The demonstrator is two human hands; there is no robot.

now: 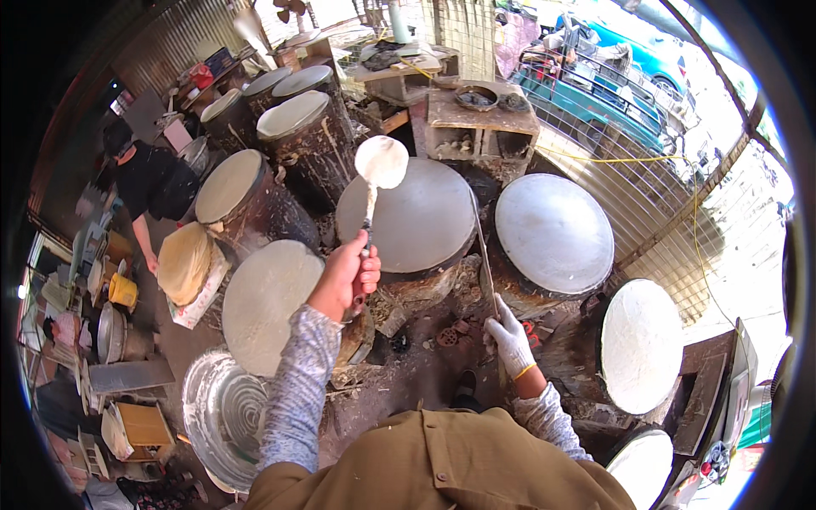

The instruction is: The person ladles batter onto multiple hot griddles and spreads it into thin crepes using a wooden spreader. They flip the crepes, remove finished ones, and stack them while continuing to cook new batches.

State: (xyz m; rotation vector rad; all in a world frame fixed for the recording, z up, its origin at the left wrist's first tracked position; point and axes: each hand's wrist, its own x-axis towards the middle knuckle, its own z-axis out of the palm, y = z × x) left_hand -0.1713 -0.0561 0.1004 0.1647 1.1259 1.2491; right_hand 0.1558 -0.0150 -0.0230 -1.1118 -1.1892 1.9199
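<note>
The left hand (pixel 347 276) holds a closed grip on the ladle (pixel 380 161), its handle running up and away so the bowl hangs over the round griddle (pixel 416 225), while the gloved right hand (pixel 510 336) seems to clasp a thin rod (pixel 483 246).

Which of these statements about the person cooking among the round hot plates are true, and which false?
1. The left hand holds a ladle filled with white batter. True.
2. The right hand is bare. False: it wears a white glove.
3. The right hand's grip is on a long thin stick. True.
4. The ladle hangs above a round grey hot plate. True.
5. The stack of thin flat sheets lies on the person's right. False: it lies on the left.
</note>
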